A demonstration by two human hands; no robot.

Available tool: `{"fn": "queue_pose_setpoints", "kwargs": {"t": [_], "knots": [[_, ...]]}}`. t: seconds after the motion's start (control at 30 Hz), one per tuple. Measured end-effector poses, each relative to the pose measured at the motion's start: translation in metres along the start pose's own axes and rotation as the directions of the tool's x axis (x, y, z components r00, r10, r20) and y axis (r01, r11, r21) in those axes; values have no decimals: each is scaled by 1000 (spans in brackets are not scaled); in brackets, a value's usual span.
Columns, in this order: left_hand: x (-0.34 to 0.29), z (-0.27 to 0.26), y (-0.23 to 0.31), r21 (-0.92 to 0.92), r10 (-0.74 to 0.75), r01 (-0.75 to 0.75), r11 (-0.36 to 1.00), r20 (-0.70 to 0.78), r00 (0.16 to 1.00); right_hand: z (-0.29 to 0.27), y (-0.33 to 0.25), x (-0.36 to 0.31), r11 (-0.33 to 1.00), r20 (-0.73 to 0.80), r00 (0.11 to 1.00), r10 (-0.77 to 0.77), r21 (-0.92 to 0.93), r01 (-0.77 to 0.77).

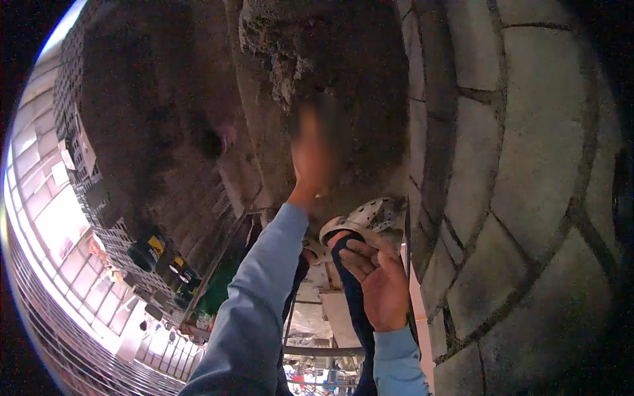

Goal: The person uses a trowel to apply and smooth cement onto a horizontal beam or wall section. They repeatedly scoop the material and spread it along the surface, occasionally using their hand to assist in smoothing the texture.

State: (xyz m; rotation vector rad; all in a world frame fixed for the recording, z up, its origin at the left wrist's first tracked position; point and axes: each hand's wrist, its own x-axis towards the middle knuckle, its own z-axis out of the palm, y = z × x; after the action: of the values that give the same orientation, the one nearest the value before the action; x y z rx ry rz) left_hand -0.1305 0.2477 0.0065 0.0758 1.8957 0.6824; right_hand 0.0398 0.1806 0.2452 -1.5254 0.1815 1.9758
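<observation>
My left arm, in a light blue sleeve, reaches up the middle of the view. At its end my left hand is over a dark, rough grey-brown surface; its fingers are smeared by blur, so what they do or hold cannot be made out. Lower right, my right hand has its palm turned up and fingers apart, with nothing in it. It is close to my dark-trousered leg and a pale clog with holes, and left of the stone wall.
Large pale stones with dark joints line the right side. A crumbly lump of grey material clings to the surface beyond my left hand. Dark items with yellow parts are at the left. A bright tiled area curves along the left rim.
</observation>
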Motion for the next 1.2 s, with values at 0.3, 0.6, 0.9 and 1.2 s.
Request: {"fn": "queue_pose_setpoints", "kwargs": {"t": [0.3,0.6,0.9,1.2], "knots": [[-31,-49,-24,-7,-10,11,1000,33,999,0,-2,-10,995,-10,996,-90,41,90],[-107,-118,6,130,31,-40,991,67,997,-21,15,-5,945,-82,991,-109,301,129],[-215,-211,189,503,63,-203,840,281,958,1,9,-1,922,-124,985,120,381,-64],[-307,-198,502,786,12,-393,477,442,897,194,-58,17,761,236,963,130,599,-249]]}}
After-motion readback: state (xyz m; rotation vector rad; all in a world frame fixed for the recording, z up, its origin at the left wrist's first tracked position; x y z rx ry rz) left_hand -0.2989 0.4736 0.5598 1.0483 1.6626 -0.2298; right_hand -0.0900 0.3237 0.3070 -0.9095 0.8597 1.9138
